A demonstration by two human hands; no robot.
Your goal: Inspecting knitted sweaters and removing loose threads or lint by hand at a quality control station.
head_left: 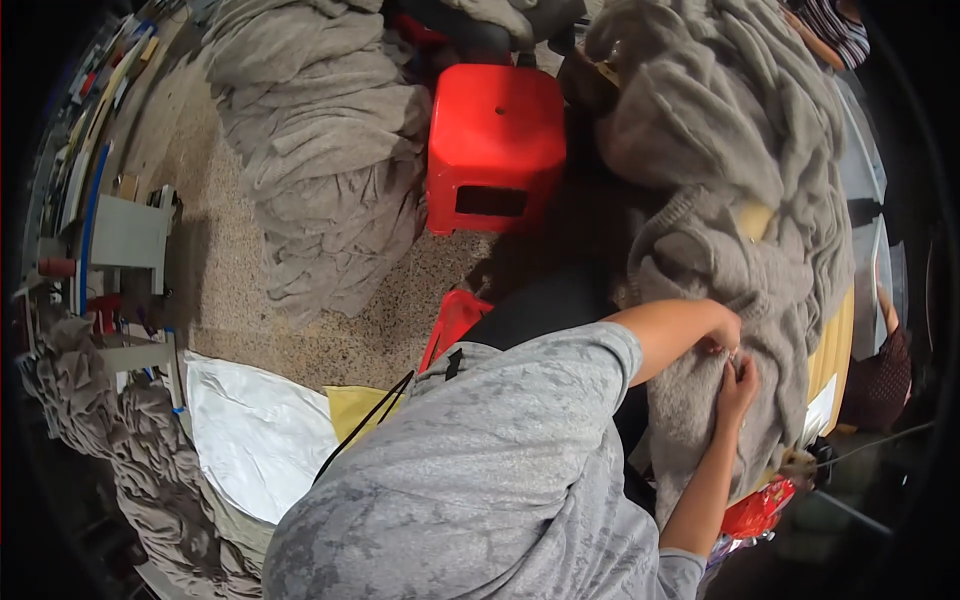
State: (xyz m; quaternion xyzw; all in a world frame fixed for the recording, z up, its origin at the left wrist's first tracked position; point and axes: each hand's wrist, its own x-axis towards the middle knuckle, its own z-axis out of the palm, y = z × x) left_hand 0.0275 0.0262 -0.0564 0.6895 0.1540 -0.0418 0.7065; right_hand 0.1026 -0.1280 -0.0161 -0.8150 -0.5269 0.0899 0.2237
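A big heap of soft grey-brown knitted fabric (710,260) is spread over the surface on my right, with a ribbed edge showing in its folds. My left hand (722,328) bends down onto it, fingers closed in a pinch on the knit. Just below, my right hand (738,388) meets it, thumb and fingertips also pinched together on the fabric. The fingertips of both hands nearly touch. Any small thing between them is too small to make out.
A red plastic stool (497,140) stands ahead, between the heap and another knitted pile (320,150) on the speckled floor (225,310). White sheeting (255,430) lies at left, near more dark knits (165,480). A red bag (760,508) hangs near my right forearm. Other people (885,375) sit at far right.
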